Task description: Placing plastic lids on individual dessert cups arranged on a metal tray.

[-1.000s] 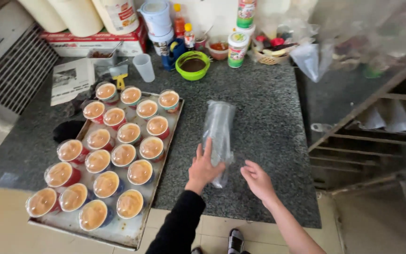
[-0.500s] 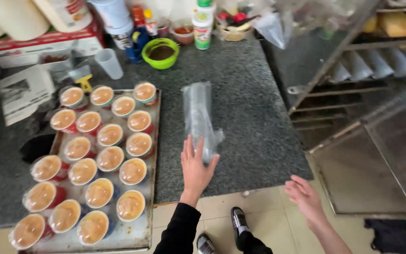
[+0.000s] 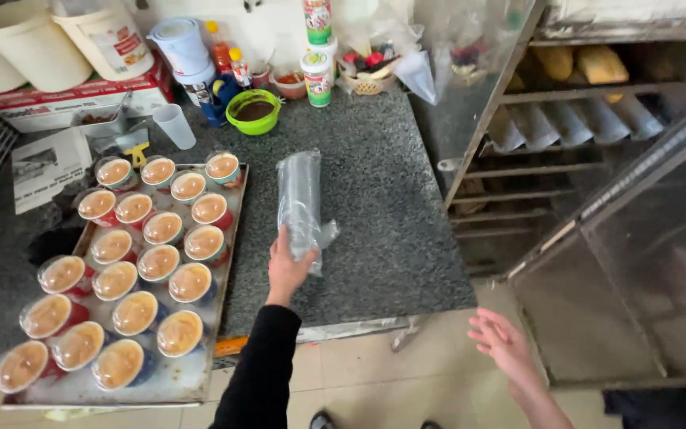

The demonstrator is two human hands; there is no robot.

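Note:
A long clear plastic sleeve of stacked lids (image 3: 302, 199) lies on the dark granite counter (image 3: 391, 206). My left hand (image 3: 287, 266) rests on its near end, fingers curled over the plastic. My right hand (image 3: 503, 343) hangs open off the counter's front right corner, above the tiled floor, holding nothing. To the left sits a metal baking tray (image 3: 192, 381) packed with several filled paper cups (image 3: 160, 262) topped with tan cream.
At the back stand a green bowl (image 3: 253, 111), a clear plastic cup (image 3: 175, 125), bottles, white buckets (image 3: 109, 36) and a red box. A metal rack with shelves (image 3: 565, 135) and an open glass door (image 3: 637, 262) stands to the right of the counter.
My right hand left the plastic sleeve and swung right and down past the counter edge. My left hand stayed on the sleeve's near end. The view turned to the right.

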